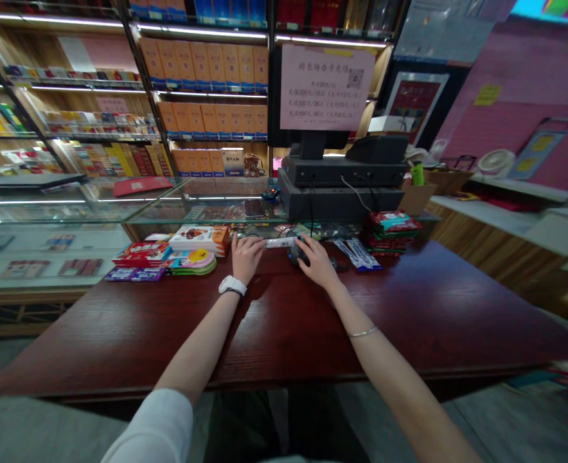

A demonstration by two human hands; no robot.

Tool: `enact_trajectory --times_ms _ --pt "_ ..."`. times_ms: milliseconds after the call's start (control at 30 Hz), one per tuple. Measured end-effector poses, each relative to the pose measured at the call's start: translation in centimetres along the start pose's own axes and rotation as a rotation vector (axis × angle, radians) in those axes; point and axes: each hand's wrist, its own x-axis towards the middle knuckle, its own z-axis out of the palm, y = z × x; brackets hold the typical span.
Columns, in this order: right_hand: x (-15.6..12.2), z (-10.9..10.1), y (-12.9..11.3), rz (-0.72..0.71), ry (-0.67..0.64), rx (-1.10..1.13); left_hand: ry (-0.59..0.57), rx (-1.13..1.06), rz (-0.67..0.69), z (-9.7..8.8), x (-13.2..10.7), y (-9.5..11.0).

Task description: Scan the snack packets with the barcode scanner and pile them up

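Shop shelving fills the background behind a dark red wooden counter (409,302). Centre-left lie snack packs (142,254). Beside them the left hand (246,257) has its fingers half curled at the left end of a slim white box (279,242); whether they grip it is unclear. Right of centre, the right hand (315,262) cups a dark mouse (296,255) just beside the box's right end.

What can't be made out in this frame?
All head view.
Dark object: mostly covered by the right hand, kind unclear.
White strip beside the left hand: print too small.
Paper sign: writing blurred.
Either hand's grip: fingertips hidden.
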Motion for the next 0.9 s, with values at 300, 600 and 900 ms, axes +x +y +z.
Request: enact_trajectory --times_ms 300,600,900 --pt "0.1 -0.1 -0.5 -0.031 0.175 -0.149 -0.028 -0.054 0.107 0.4 -0.3 2.0" --pt "0.1 -0.4 -0.6 -0.010 0.244 -0.167 -0.064 -0.085 0.142 0.5 -0.3 2.9" --pt "0.1 -0.4 -0.8 0.004 0.260 -0.153 -0.104 -0.095 0.147 0.5 -0.4 3.2"
